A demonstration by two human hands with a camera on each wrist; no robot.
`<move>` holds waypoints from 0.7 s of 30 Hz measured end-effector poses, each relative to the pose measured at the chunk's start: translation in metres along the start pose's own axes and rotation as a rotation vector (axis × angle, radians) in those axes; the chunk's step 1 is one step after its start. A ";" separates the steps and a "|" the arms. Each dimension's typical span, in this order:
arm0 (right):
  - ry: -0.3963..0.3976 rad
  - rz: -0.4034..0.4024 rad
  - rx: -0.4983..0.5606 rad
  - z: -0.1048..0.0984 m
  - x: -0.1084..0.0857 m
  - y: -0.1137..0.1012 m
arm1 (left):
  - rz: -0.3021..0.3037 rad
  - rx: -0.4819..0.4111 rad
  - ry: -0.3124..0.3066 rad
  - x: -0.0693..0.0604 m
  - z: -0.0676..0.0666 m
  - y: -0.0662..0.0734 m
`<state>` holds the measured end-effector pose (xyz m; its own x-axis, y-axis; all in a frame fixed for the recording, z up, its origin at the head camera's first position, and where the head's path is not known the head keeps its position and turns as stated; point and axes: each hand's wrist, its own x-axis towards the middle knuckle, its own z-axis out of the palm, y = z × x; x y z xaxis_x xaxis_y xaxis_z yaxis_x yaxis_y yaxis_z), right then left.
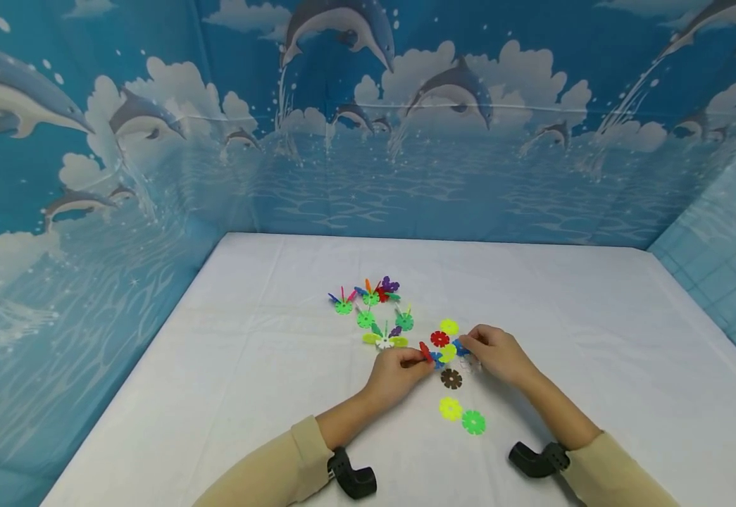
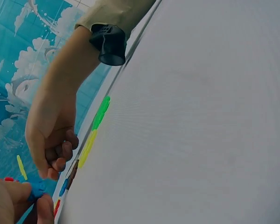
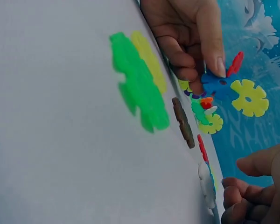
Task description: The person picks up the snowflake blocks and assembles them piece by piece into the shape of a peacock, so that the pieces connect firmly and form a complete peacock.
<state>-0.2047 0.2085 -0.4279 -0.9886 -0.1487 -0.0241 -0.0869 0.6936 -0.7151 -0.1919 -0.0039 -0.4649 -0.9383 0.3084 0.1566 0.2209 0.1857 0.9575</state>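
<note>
My left hand (image 1: 396,377) pinches a notched blue disc (image 3: 217,86); joined to that disc are a red disc (image 3: 235,64) and a yellow disc (image 3: 249,99), raised off the cloth. In the left wrist view the blue disc (image 2: 37,191) sits between thumb and fingers. My right hand (image 1: 501,355) is low over another blue disc (image 1: 460,346), beside a clear or white disc (image 3: 206,184). Its thumb and index finger are apart in the right wrist view, the other fingers loosely curled, with nothing visible between them.
Joined flower-like groups of discs (image 1: 385,340) stand behind and left of my hands. A red disc (image 1: 440,339) and a yellow disc (image 1: 449,327) lie between the hands' far side; brown (image 1: 451,379), yellow (image 1: 451,408) and green (image 1: 473,422) discs lie nearer on the white cloth.
</note>
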 end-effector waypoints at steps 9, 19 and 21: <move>0.019 0.020 -0.099 0.001 0.004 0.010 | -0.050 -0.114 0.022 -0.009 -0.005 0.033; -0.076 0.021 -0.147 -0.002 -0.008 0.009 | -0.117 -0.236 0.050 0.001 0.000 0.003; -0.090 0.007 -0.127 -0.002 -0.011 0.009 | -0.124 -0.249 0.053 0.001 0.000 0.003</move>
<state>-0.1954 0.2178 -0.4326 -0.9747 -0.2018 -0.0956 -0.1001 0.7778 -0.6205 -0.1916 -0.0029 -0.4617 -0.9681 0.2473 0.0410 0.0377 -0.0182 0.9991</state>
